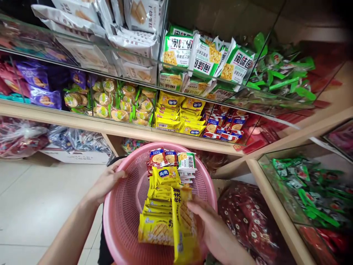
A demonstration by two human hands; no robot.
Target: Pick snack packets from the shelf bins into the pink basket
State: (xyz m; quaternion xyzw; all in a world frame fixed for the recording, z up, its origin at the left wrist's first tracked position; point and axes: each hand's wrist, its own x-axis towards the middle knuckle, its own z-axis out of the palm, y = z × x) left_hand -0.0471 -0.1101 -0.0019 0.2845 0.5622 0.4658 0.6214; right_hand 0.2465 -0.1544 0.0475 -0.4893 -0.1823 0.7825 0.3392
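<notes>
A round pink plastic basket (117, 221) sits low in front of me, and my left hand (114, 176) grips its left rim with fingers curled over the edge. My right hand (205, 221) holds a yellow waffle packet (183, 224) above the basket's right part, thumb on its face. Beneath it lies a row of similar yellow waffle packets (156, 228). Farther back in the basket are yellow snack packets (165, 175), red and blue cracker packets (157, 157) and white-and-green cracker packets (186, 161).
A glass-fronted shelf ahead holds yellow packets (168, 110), white-and-green packets (205, 57), round biscuits (121, 99) and white packets (82, 48). At right, a wooden divider (271, 198) borders green-wrapped sweets (309, 184). A dark red bagged bundle (248, 217) lies beside the basket.
</notes>
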